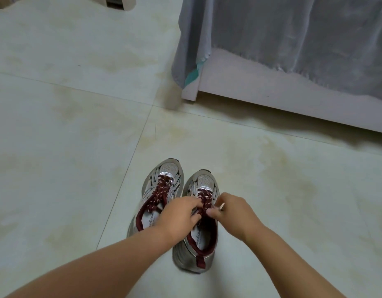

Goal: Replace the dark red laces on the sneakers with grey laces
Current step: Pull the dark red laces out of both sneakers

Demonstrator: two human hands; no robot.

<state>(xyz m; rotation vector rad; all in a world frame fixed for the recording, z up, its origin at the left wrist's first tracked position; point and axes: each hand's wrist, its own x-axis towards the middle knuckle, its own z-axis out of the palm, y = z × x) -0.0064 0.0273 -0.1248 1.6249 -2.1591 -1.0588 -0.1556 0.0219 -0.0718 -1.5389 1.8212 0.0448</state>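
Dark red laces (204,200) sit in the right sneaker (198,229), next to the left sneaker (158,194) on the tile floor (67,136). The left hand (179,214) and right hand (231,208) curl their fingers and pinch these laces.

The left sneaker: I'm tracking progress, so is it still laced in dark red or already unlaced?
Still laced. The left sneaker shows dark red laces criss-crossed up its front; both hands work at the right sneaker.
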